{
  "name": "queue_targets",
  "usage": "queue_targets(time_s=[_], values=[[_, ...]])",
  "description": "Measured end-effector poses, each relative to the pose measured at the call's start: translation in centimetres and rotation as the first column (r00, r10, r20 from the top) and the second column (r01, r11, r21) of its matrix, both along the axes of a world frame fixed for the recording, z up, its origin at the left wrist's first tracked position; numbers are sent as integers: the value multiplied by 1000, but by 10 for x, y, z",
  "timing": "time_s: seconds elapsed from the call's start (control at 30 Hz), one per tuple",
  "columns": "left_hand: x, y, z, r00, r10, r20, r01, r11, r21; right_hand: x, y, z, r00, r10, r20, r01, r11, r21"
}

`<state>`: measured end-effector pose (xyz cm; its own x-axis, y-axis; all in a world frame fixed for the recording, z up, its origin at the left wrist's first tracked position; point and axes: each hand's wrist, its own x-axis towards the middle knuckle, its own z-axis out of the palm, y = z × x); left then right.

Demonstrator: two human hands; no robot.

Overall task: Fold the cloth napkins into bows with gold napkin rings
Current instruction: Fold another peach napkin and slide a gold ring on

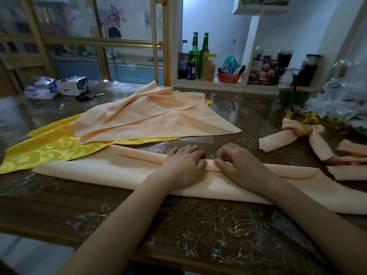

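While flat, peach napkin (95,172), half-rolled.

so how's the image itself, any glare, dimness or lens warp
Head view: dim, bluish light; soft glare on the glossy table near the shelf; wide-angle lens bows the gold door frame; left hand, right hand and peach napkin look sharp, green bottles slightly soft.

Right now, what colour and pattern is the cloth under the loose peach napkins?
The cloth is bright yellow with a paler swirling pattern; head view.

Left hand (184,162) flat (right hand (238,165) pinching).
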<state>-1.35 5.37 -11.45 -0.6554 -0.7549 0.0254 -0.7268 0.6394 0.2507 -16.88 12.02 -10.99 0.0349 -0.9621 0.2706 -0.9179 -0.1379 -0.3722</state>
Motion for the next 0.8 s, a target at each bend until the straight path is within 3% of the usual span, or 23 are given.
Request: queue_targets(time_s=[0.2, 0.37, 0.47, 0.63, 0.8], values=[[0, 2, -1, 994, -1, 109, -4, 999, 45, -3, -5, -8, 991, 40, -130, -3, 962, 272], [1, 2, -2, 993, 2, 119, -8, 999, 53, -2, -7, -9, 981, 54, -187, 13, 940, 342], [1, 1, -2, 994, 2, 107, -9, 998, 65, -2, -7, -9, 985, 42, -166, 9, 955, 296], [4, 0, 5, 1000, -9, 3, 8, 992, 124, -5, 0, 1, 999, 11, 35, -15, 994, 109], [7, 2, 8, 986, 19, -167, -2, 995, 104, -6, 3, 9, 999, 17, -31, -15, 997, 77]])
